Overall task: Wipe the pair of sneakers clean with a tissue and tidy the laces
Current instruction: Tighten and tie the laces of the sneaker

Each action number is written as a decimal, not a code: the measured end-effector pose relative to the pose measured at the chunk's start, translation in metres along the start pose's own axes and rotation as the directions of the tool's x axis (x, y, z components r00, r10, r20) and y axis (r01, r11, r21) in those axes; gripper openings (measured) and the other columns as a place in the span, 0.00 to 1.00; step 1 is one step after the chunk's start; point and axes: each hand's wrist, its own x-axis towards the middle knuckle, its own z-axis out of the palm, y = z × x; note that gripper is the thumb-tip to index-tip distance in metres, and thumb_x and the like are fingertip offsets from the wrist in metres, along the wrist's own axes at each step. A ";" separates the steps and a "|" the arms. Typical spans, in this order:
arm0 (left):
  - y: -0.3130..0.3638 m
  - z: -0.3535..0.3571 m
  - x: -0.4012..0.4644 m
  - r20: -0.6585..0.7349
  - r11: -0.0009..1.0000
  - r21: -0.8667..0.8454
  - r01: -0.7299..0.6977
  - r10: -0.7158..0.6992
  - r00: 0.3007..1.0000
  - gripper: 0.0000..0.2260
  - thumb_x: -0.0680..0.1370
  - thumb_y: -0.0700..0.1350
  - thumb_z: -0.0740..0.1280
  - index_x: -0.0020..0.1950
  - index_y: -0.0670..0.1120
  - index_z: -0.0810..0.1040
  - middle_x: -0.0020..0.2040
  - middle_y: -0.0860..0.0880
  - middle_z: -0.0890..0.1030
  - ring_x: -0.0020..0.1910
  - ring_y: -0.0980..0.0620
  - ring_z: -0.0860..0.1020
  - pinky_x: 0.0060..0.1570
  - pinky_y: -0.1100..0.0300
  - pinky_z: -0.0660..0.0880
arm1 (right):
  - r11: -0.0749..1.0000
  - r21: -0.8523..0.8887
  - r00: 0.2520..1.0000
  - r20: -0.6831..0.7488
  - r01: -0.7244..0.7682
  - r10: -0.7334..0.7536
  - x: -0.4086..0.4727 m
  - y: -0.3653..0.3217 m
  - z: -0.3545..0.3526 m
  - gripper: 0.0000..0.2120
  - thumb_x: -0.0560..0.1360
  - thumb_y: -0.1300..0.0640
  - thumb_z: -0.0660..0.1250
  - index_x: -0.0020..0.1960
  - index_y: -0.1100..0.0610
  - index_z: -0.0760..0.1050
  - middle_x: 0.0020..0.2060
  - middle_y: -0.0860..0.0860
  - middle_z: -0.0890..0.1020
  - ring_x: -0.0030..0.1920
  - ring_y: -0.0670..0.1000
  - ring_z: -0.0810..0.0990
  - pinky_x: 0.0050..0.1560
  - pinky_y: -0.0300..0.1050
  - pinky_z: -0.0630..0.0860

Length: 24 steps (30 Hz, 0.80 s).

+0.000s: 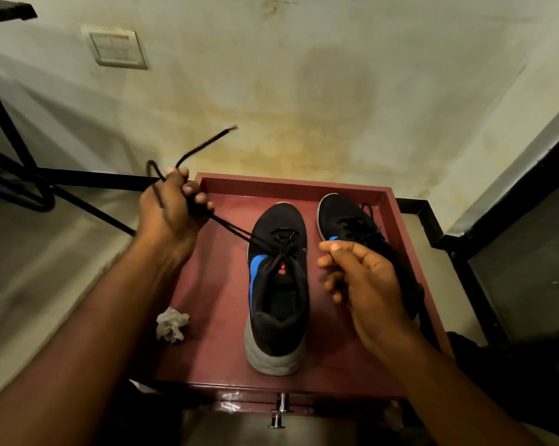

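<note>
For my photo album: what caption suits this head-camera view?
Left hand pulls a sneaker lace taut; right hand hovers, crumpled tissue aside.

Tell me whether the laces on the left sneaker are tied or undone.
Undone. The left hand grips both black laces, pulled taut away from the left sneaker, with one loose end sticking up; no bow shows.

A dark red tray-topped cabinet (291, 185) with a raised rim lies below the grip, a chrome drawer knob (279, 410) on its near face. A black metal frame (78, 180) runs left of the grip, and a switch plate (117, 48) sits on the stained wall (336, 91) above it.
</note>
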 end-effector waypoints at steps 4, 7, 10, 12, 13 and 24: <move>-0.002 -0.013 0.012 -0.066 0.855 0.518 0.040 -0.006 0.998 0.06 0.85 0.41 0.61 0.54 0.41 0.76 0.44 0.42 0.78 0.34 0.53 0.74 0.32 0.61 0.75 | 0.960 -0.150 0.970 -0.018 0.236 -0.241 0.003 -0.008 -0.009 0.06 0.82 0.64 0.67 0.53 0.61 0.83 0.37 0.52 0.85 0.28 0.47 0.79 0.25 0.38 0.74; -0.010 -0.010 0.006 0.019 0.804 0.591 0.058 -0.086 0.996 0.11 0.85 0.43 0.63 0.64 0.38 0.75 0.52 0.42 0.82 0.45 0.52 0.80 0.44 0.57 0.77 | 0.912 -0.238 0.927 -0.088 0.335 -0.364 0.010 -0.017 -0.027 0.07 0.82 0.65 0.66 0.54 0.60 0.83 0.36 0.52 0.85 0.29 0.48 0.80 0.28 0.39 0.76; -0.012 0.003 -0.006 0.109 0.868 0.494 -0.045 -0.011 0.994 0.10 0.86 0.43 0.60 0.64 0.43 0.78 0.43 0.49 0.79 0.43 0.52 0.80 0.48 0.55 0.79 | 0.855 -0.365 0.908 -0.057 0.369 -0.416 0.009 -0.015 -0.038 0.07 0.81 0.64 0.67 0.55 0.57 0.83 0.37 0.53 0.85 0.32 0.48 0.83 0.32 0.43 0.80; -0.010 0.011 -0.014 0.209 0.888 0.429 -0.163 0.077 0.975 0.09 0.87 0.43 0.60 0.60 0.45 0.79 0.41 0.50 0.79 0.40 0.53 0.79 0.50 0.54 0.78 | 0.738 -0.512 0.874 0.052 0.439 -0.484 0.003 -0.007 -0.032 0.07 0.81 0.62 0.69 0.56 0.55 0.83 0.39 0.49 0.85 0.36 0.46 0.84 0.36 0.41 0.82; -0.009 0.015 -0.020 0.277 0.901 0.383 -0.204 0.099 0.956 0.08 0.86 0.43 0.60 0.59 0.45 0.78 0.41 0.50 0.80 0.41 0.53 0.80 0.50 0.54 0.79 | 0.678 -0.566 0.860 0.119 0.469 -0.495 0.000 -0.003 -0.026 0.08 0.80 0.60 0.69 0.58 0.54 0.83 0.42 0.47 0.85 0.40 0.44 0.84 0.40 0.38 0.83; -0.030 0.027 -0.049 0.366 0.904 0.402 -0.149 -0.010 0.931 0.08 0.85 0.43 0.62 0.59 0.43 0.79 0.51 0.43 0.87 0.44 0.52 0.84 0.49 0.56 0.81 | 0.694 -0.556 0.884 0.371 0.458 -0.286 0.005 0.026 0.010 0.15 0.81 0.49 0.67 0.65 0.49 0.80 0.61 0.43 0.82 0.62 0.41 0.81 0.64 0.46 0.79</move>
